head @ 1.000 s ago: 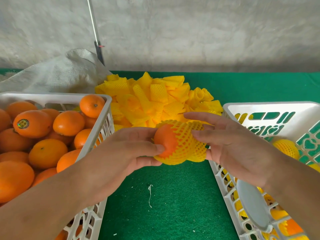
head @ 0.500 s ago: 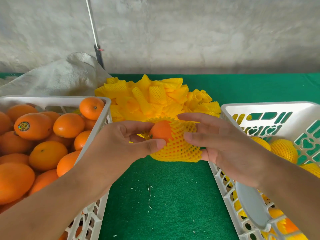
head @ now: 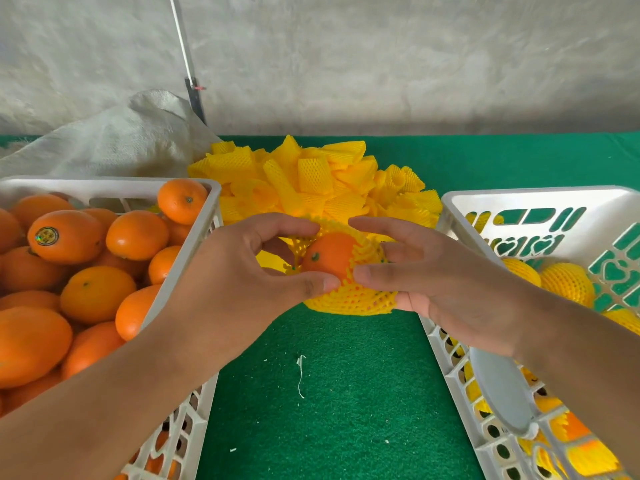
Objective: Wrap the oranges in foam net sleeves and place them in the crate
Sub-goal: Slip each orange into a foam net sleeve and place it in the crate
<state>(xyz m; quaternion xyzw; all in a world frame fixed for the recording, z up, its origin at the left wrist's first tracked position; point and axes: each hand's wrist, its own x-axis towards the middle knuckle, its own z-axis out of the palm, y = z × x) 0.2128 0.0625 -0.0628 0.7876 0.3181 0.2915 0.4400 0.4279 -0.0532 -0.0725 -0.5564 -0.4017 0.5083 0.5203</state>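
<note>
Head view: both hands' fingers (head: 294,284) pinching stretchy yellow foam-mesh sleeve (head: 349,299) around smooth orange (head: 330,256).

Left of the gripped orange (head: 331,258) sits a crate of bare oranges (head: 194,216); right, the crate (head: 460,209) (wrapped fruit inside); behind, the sleeve pile (head: 311,178).

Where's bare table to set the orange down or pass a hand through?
Bare green cloth runs between the left crate and right crate, under both hands, with only a white thread. More lies far right behind the right crate. Crowded: the sleeve pile at centre back, the sack back left.
</note>
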